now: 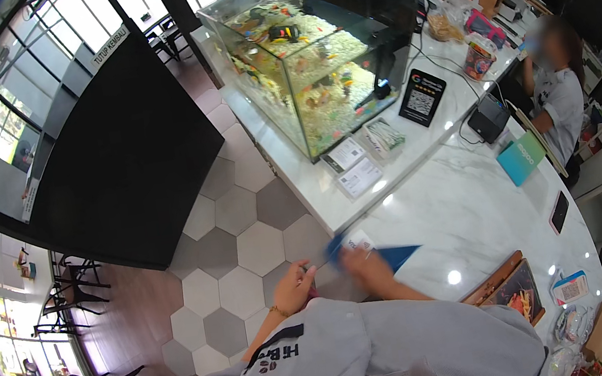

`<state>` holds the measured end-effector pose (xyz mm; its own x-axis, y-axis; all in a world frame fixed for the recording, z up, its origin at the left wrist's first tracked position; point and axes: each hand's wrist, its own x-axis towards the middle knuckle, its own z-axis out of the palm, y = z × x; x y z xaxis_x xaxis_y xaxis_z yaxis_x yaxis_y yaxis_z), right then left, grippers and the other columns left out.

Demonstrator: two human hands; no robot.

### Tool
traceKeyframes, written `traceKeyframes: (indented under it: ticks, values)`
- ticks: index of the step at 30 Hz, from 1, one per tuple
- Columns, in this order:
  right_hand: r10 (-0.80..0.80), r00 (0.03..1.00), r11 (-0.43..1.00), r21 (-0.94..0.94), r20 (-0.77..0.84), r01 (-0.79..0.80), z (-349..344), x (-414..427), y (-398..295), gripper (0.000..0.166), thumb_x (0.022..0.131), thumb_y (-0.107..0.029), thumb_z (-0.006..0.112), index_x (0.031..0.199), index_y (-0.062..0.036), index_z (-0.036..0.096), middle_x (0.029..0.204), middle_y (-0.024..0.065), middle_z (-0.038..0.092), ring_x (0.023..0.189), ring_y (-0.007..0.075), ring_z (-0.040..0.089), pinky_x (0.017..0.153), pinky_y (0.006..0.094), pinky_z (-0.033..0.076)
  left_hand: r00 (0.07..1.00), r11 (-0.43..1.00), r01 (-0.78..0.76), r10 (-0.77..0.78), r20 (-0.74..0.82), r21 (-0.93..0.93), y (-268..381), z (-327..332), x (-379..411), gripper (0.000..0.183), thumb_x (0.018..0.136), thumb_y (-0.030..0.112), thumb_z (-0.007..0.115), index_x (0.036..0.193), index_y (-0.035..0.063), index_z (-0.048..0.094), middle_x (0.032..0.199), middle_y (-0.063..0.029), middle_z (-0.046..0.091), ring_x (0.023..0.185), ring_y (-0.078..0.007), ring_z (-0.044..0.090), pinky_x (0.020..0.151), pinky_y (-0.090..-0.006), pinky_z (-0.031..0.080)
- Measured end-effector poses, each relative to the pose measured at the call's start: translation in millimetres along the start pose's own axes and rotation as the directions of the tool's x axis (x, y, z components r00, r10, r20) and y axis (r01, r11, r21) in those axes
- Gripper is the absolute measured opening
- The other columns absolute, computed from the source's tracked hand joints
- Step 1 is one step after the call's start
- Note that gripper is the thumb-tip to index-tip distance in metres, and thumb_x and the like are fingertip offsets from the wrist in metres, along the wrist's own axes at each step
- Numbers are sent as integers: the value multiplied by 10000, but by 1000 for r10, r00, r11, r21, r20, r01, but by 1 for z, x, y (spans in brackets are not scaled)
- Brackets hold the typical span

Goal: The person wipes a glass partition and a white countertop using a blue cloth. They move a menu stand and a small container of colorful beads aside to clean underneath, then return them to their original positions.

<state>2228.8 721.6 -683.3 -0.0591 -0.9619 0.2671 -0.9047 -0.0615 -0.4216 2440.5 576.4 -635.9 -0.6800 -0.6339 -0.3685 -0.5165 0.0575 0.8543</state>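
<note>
Blurred by motion, my right hand (367, 268) grips a blue sign (400, 255) at the near corner of the white marble-patterned counter (453, 201). A white panel (359, 242) on it bears writing and a contactless-payment symbol. My left hand (295, 288) is in front of my body, above the tiled floor, with its fingers curled. A small dark reddish thing shows beside those fingers; whether they hold it is unclear.
A glass aquarium (312, 65) stands on the counter behind clear card holders (353, 166) and a black QR-code sign (422, 97). To the right are a teal box (522, 158), a smartphone (559, 212) and a menu board (509, 291). A person (555, 89) sits behind the counter. A black partition (122, 149) rises at left.
</note>
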Motion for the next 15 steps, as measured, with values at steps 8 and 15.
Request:
traceKeyframes:
  ticks: [8,15]
  values:
    - [122,894,991,107,-431,-84,-92,162,-76,395,836,-34,634,1230,-2,628,1291,163,605,1151,329,593,984,402,468,917,945,-166,254,307,-283,32,-106,114,534,1072,451,347,1255,20,603,743,-2,576,672,-80,548,635,-221,457]
    - [282,933,783,-509,-224,-358,17,334,-29,567,881,-56,486,1432,47,402,1530,201,372,1376,321,431,1105,431,383,939,927,-133,231,255,-349,6,-236,199,462,1070,401,402,1229,22,613,736,-3,560,666,-68,546,611,-219,451]
